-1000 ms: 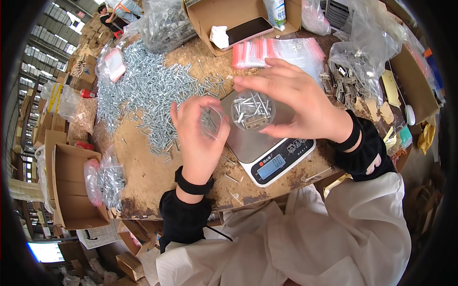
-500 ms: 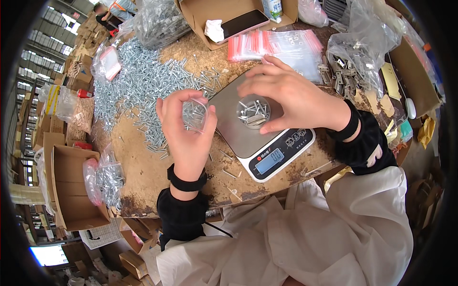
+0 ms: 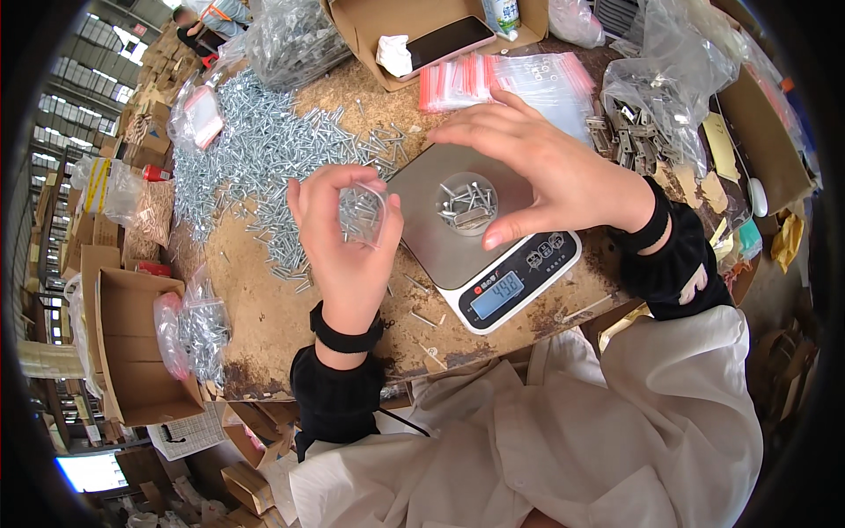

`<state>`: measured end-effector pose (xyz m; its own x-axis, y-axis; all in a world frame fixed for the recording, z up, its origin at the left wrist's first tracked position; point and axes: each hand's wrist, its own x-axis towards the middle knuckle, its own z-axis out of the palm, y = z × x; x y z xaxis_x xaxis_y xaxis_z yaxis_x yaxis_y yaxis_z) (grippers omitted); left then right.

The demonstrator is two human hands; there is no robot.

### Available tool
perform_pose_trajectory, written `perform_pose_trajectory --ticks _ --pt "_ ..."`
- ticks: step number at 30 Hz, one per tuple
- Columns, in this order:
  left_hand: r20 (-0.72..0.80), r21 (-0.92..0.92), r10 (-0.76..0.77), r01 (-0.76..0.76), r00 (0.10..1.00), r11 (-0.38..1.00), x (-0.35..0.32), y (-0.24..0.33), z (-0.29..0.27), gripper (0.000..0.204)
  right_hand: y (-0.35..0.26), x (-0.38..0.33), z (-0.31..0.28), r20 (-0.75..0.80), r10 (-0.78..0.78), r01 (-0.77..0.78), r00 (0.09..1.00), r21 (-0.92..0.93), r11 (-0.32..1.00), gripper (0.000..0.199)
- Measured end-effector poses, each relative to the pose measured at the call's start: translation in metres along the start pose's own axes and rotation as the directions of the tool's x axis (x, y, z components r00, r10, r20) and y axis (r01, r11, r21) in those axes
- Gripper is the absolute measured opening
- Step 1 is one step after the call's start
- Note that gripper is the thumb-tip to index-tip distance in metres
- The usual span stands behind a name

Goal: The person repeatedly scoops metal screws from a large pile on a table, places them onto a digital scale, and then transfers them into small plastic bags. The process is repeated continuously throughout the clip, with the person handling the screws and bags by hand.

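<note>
We had the clear cup point(image 3: 484, 182) standing upright near the middle of the scale point(image 3: 440, 260) pan, with loose screws point(image 3: 459, 199) and a flat metal piece point(image 3: 473, 216) inside. Scale display point(image 3: 497, 295) was lit and showing a reading. Right hand point(image 3: 559, 176) was spread wide around the cup's far and right sides, thumb tip just beside it, gripping nothing. Left hand point(image 3: 334, 260) was curled into a ring, fingers and thumb holding what was probably a small plastic bag point(image 3: 363, 216); our view was partly blocked. We had that left of the pan. Screw pile point(image 3: 255, 158) covered the far-left worktop point(image 3: 242, 308); a stray screw point(image 3: 424, 319) lay near the scale's left side. Beyond the right hand we had stacked red-edged bags point(image 3: 550, 88), then a cardboard box point(image 3: 365, 22) with a phone point(image 3: 451, 46). Metal brackets point(image 3: 638, 141) lay farther right.
</note>
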<state>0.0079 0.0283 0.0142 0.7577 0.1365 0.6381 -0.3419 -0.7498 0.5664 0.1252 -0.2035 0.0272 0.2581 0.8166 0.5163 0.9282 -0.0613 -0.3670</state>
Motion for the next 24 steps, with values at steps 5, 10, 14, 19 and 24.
perform_pose_trajectory --ticks 5,10,14,19,24 --pt "0.012 0.061 0.038 -0.038 0.999 0.997 0.001 0.001 0.0 0.027 0.003 -0.003 0.008 0.068 0.03 -0.032 0.997 0.03 0.999 0.091" --pt "0.042 0.102 0.07 -0.074 0.997 0.992 0.001 -0.001 0.0 0.026 0.006 -0.006 0.022 0.074 0.057 -0.061 0.996 0.062 0.996 0.09" --pt "0.083 0.193 0.101 -0.116 0.991 0.974 0.002 0.001 0.0 0.027 -0.011 0.001 0.019 -0.001 0.141 -0.139 0.99 0.156 0.978 0.085" --pt "0.435 -0.325 -0.228 0.388 0.871 0.863 -0.012 0.009 0.013 0.045 -0.031 0.007 0.008 -0.19 0.034 -0.001 0.981 0.172 0.985 0.086" --pt "0.695 -0.569 -0.113 0.639 0.71 0.518 -0.027 0.03 0.027 0.067 -0.046 0.001 0.006 -0.074 0.062 -0.054 0.995 0.112 0.992 0.084"
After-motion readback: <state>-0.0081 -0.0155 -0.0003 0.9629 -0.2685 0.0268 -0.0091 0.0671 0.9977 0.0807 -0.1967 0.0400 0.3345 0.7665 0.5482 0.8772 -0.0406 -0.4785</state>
